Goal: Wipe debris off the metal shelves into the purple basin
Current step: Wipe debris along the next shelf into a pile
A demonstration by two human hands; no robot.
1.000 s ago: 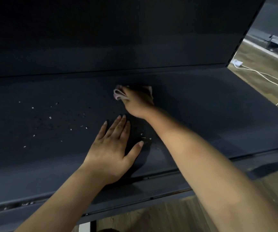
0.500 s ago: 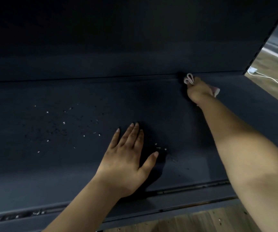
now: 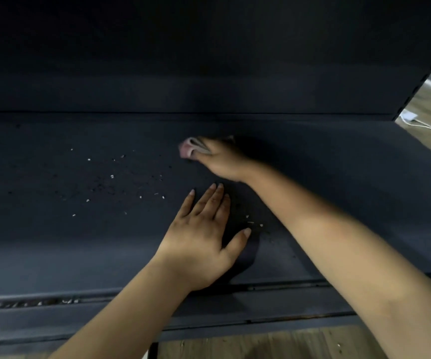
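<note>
change: right hand [image 3: 224,161] with the cloth [image 3: 192,149] came back from the rear right part of the shelf, by the back wall, toward the middle; left hand has stayed flat where it was.
right hand: fingers curled round a bunched pink-white cloth, pressing it on the metal shelf [image 3: 53,255]; blurred, so exact finger lie is hard to read. sits at 12 o'clock from the left hand, near but apart.
left hand: left hand [image 3: 204,239] palm down on the shelf, four fingers straight and close together, thumb spread out toward 3 o'clock. holds nothing, looks like bracing.
debris: pale crumbs [image 3: 112,176] and dark specks scattered at 9 to 10 o'clock of the cloth, well left of both hands. few more crumbs [image 3: 254,222] just at 3 o'clock of the left thumb, under the right forearm. some also lodged in the front rail groove [image 3: 38,303] at 8 o'clock.
basin: purple basin not in view; cannot tell where it sits.
step: mid-wipe, sweeping the cloth leftward across the shelf; most debris not yet gathered, so early in this shelf by my read.
next: carry the cloth on toward 9 o'clock through the scatter, then pull the pile to the front edge; needs the basin held under the lip, or crumbs drop on the wood floor [image 3: 261,343].
risk: light crumbs may skip past the cloth edge or catch in the rail groove.
</note>
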